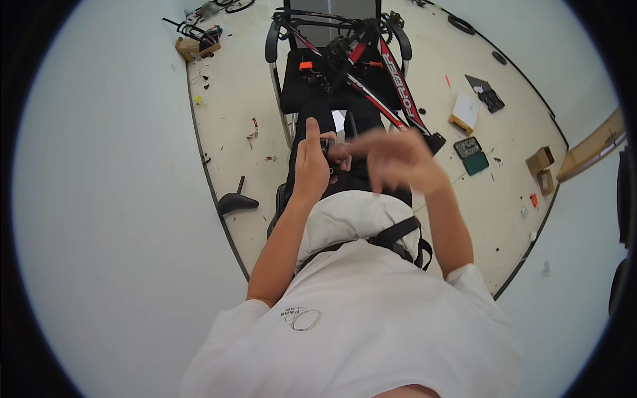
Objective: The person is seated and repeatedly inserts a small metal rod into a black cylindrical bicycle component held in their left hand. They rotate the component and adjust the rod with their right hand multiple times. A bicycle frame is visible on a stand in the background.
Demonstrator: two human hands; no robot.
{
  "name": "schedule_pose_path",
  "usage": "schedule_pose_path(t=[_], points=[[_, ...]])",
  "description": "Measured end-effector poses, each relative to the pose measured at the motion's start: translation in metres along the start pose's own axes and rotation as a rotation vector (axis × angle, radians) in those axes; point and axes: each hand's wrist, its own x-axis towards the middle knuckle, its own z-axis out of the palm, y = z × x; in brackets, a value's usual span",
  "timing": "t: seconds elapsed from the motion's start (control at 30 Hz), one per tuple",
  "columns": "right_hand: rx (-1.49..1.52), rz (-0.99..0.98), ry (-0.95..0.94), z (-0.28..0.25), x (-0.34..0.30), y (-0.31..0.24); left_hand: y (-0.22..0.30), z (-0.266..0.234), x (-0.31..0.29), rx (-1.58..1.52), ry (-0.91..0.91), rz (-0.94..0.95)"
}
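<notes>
My left hand (313,166) is over my lap, its thumb pointing up and its fingers curled round a small dark part (325,147) that is mostly hidden. Just to the right, my right hand (403,160) is smeared by motion, and whether it holds anything does not show. Beyond both hands, a black, red and white bicycle frame (397,81) lies across a black office chair (292,96). On the seat beside the frame are a small orange object (305,66) and an orange-handled tool (374,64).
A bicycle saddle (237,203) lies on the floor at left. To the right are an open green tool case (475,163), a black case (491,101), a white sheet (466,110) on a box and an open cardboard box (541,161). A tyre (461,25) rests by the far wall.
</notes>
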Motion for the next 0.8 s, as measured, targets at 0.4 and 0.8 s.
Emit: schedule_pose_path(t=[0.4,0.8], points=[[0.155,0.244,-0.187,0.007,-0.02,0.023,0.012,0.001,0.0,0.011,0.048,0.065],[0.08,0.457,0.077,0.001,-0.019,0.064,-0.004,0.001,0.009,0.117,-0.012,0.257]])
